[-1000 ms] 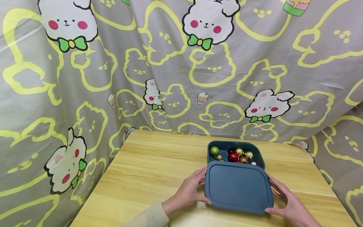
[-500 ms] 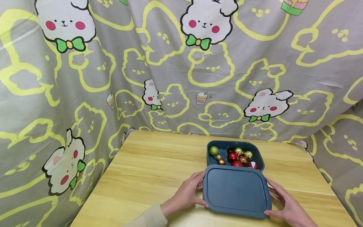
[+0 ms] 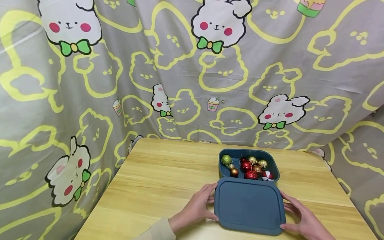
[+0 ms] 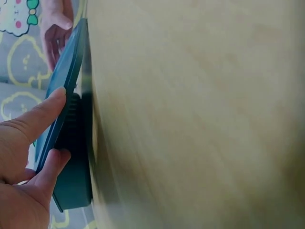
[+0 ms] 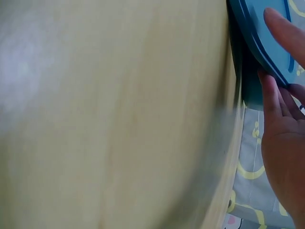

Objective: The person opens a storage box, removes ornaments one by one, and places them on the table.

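Both hands hold the lid [image 3: 250, 206] by its short sides: the left hand [image 3: 195, 206] at its 9 o'clock, the right hand [image 3: 303, 217] at its 3 o'clock. Each one pinches the edge, with the thumb at the upper face and other fingers below. The lid is held tilted over the surface [image 3: 168, 173], and the box [image 3: 240, 153] stands just beyond it, at 12 o'clock. In the head view the far edge of the lid overlaps the near wall of the box; whether they touch, I cannot tell.

If one thumb slips on the smooth edge, the lid may drop on that side, and its far edge may knock the rim and push the box away. Such a knock could also roll the balls, because they are round and nothing seems to fix them. The striped ball [image 3: 267, 176], at 4 o'clock in the box, lies close to the near wall, so it is probably disturbed first.

The lid is dark blue, matt and probably plastic, with rounded corners and a shallow groove around its face. The box has similar colour and outline. Inside, at 10 o'clock, the green ball [image 3: 226, 160] looks rough; at 8 o'clock the copper ball [image 3: 234, 172] is shiny; at 6 o'clock the red ball [image 3: 250, 174] looks grainy. The surface shows yellowish wood grain. Beyond it, from 9 to 3 o'clock, hangs the grey cloth [image 3: 180, 73], softly folded, with rabbit print.
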`<move>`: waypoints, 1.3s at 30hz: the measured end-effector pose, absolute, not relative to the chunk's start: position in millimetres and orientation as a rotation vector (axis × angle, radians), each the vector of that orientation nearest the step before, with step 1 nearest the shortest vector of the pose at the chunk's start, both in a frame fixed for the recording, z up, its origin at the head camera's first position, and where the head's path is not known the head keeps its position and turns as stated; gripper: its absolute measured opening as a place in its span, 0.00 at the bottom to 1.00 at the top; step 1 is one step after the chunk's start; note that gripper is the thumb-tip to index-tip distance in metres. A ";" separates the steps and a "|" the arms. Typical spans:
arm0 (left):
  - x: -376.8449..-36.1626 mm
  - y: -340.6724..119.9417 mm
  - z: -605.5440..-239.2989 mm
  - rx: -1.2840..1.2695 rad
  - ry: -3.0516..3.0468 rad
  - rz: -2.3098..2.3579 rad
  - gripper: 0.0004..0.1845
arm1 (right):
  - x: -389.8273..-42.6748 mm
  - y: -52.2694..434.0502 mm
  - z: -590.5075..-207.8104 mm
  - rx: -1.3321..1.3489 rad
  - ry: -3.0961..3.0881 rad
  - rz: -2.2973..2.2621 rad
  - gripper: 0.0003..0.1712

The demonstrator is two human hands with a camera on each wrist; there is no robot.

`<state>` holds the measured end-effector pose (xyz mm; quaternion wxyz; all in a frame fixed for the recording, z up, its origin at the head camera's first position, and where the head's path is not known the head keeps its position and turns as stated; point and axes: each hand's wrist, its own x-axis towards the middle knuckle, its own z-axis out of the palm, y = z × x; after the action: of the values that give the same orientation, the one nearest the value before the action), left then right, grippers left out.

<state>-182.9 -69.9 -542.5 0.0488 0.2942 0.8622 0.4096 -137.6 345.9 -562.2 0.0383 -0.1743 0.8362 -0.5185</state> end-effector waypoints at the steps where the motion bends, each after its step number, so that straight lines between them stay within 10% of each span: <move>1: -182.3 -69.8 -542.5 0.893 2.630 1.237 0.65 | -137.4 346.6 -562.1 -0.529 2.568 -1.583 0.60; 39: -207.4 -64.4 -548.1 0.821 2.479 1.272 0.63 | -164.2 356.1 -568.0 -0.602 2.459 -1.543 0.57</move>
<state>-207.4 -64.4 -548.1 0.1181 0.2808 0.8474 0.4349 -164.2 356.1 -568.0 0.0883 -0.2021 0.8262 -0.5184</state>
